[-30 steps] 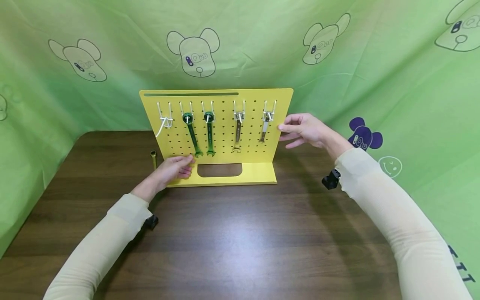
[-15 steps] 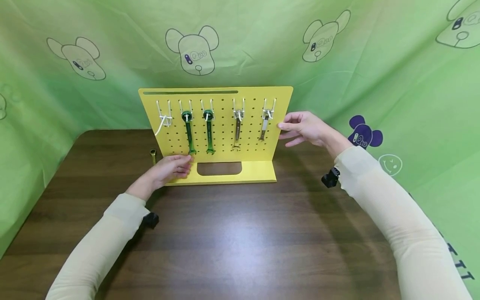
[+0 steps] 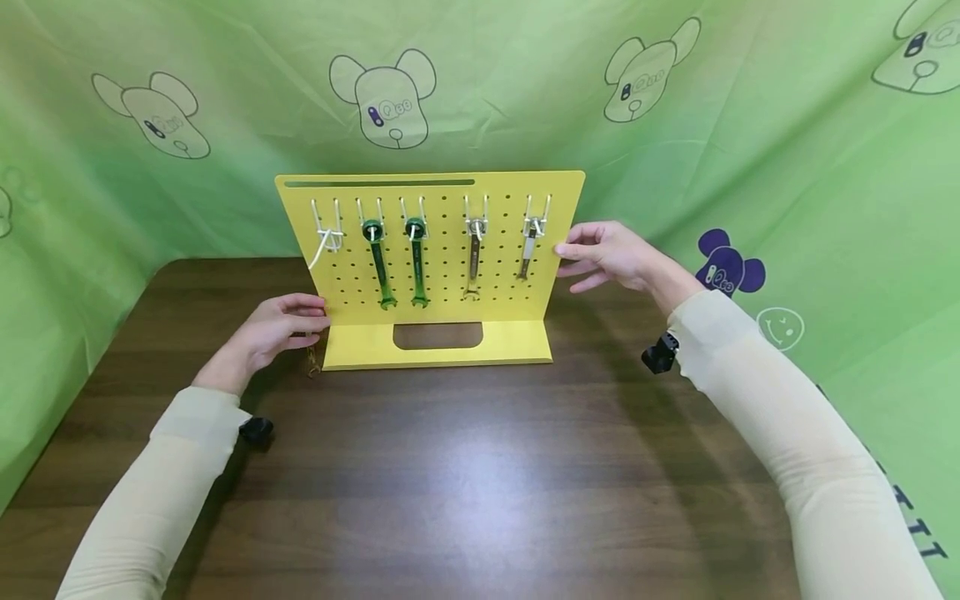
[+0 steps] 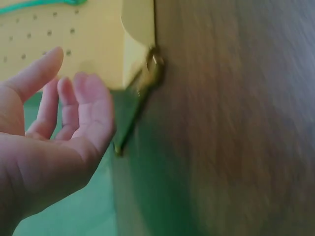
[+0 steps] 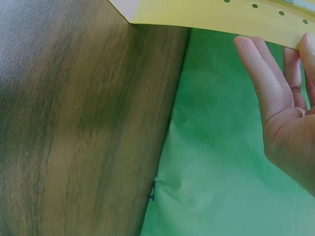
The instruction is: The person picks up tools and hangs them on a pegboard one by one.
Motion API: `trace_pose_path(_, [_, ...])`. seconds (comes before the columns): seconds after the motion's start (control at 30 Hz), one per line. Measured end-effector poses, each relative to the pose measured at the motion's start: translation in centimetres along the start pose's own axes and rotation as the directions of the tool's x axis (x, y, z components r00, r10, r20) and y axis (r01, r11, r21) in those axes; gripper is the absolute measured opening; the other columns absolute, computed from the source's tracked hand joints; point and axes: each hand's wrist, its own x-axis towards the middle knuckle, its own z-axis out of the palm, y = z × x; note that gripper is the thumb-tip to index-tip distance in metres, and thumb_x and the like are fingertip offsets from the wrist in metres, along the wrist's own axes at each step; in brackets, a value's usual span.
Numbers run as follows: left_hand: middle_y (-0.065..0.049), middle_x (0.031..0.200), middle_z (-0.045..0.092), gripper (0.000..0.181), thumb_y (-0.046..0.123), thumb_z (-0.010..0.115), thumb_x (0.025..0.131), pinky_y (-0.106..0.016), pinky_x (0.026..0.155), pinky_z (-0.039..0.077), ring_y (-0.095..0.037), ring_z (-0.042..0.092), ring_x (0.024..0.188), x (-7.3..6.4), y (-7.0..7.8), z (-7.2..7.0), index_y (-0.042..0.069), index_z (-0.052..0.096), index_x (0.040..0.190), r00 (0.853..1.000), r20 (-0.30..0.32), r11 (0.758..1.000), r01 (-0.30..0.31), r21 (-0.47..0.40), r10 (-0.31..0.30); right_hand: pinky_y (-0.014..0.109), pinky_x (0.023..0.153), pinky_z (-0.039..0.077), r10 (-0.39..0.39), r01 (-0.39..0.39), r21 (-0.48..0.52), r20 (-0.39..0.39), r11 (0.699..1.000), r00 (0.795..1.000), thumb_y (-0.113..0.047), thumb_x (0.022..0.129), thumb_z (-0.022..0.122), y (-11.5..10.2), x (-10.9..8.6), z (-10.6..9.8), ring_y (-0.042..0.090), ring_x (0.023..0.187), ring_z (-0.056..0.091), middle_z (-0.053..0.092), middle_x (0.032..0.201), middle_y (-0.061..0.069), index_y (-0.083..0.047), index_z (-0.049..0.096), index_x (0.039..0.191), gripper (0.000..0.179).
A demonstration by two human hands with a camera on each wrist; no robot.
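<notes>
A yellow pegboard (image 3: 442,250) stands upright on its flat foot. Its right edge is pinched by my right hand (image 3: 607,254), thumb in front and fingers behind. Beside the left edge, my left hand (image 3: 281,329) has loosely bent fingers and nothing between them; the fingertips are right at the edge. Two green wrenches (image 3: 380,271) hang on white hooks left of the middle. Farther right hang a silver wrench (image 3: 474,258) and a shorter silver wrench (image 3: 528,250). A brass-coloured wrench (image 4: 135,115) lies on the table left of the board, partly hidden by my left hand in the head view.
The leftmost white hook (image 3: 327,237) holds no wrench and its prong points down to the left. A cut-out (image 3: 437,335) opens in the board's foot. Behind the brown wooden table (image 3: 450,467) hangs a green curtain (image 3: 510,92) with printed bear heads.
My left hand has left the lower end of the leftmost green wrench and moved left to the board's edge. That wrench shifted slightly. My right hand stays at the right edge.
</notes>
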Motion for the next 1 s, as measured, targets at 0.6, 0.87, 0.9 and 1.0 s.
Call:
trace_pose_path(0.6, [-0.023,0.143,0.027,0.085,0.020,0.074,0.085,-0.037,0.080,0.056,-0.025,0.058,0.102,-0.6,-1.5,-2.3,0.004,0.019,0.148,0.993,-0.042,0.976,0.116,0.183,-0.110,0.055,0.079,0.052,-0.008,0.008,-0.007,-0.009,1.000,1.000,-0.026,0.085,0.073,-0.1,0.0,-0.1,0.037,0.106,0.061,0.058,0.106,0.013,-0.002,0.057,0.104,0.035])
trace_pose_path(0.87, [-0.023,0.143,0.022,0.091,0.024,0.076,0.083,-0.040,0.078,0.057,-0.029,0.058,0.102,-0.6,-1.8,-1.5,0.003,0.016,0.148,0.995,-0.018,0.954,0.099,0.283,-0.098,0.058,0.082,0.050,-0.025,0.026,-0.017,0.002,1.000,1.000,-0.023,0.088,0.070,0.0,-0.4,-0.2,0.039,0.107,0.060,0.058,0.105,0.012,-0.002,0.057,0.104,0.029])
trace_pose_path(0.9, [-0.023,0.143,0.022,0.091,0.024,0.075,0.083,-0.040,0.078,0.057,-0.029,0.057,0.102,-0.6,-1.9,-1.5,0.002,0.015,0.148,0.995,-0.021,0.953,0.104,0.285,-0.102,0.058,0.082,0.049,-0.029,0.029,-0.021,0.006,0.999,1.000,-0.023,0.088,0.069,0.0,-0.4,-0.2,0.039,0.107,0.060,0.058,0.106,0.012,-0.002,0.057,0.104,0.029])
trace_pose_path(1.0, [-0.024,0.143,0.022,0.091,0.024,0.075,0.084,-0.040,0.077,0.057,-0.029,0.058,0.101,-0.8,-1.9,-1.6,0.001,0.015,0.148,0.993,-0.040,0.949,0.115,0.295,-0.108,0.058,0.082,0.049,-0.031,0.031,-0.012,0.009,0.999,0.999,-0.023,0.088,0.069,0.1,-0.2,0.0,0.037,0.105,0.062,0.058,0.106,0.012,-0.002,0.057,0.103,0.028])
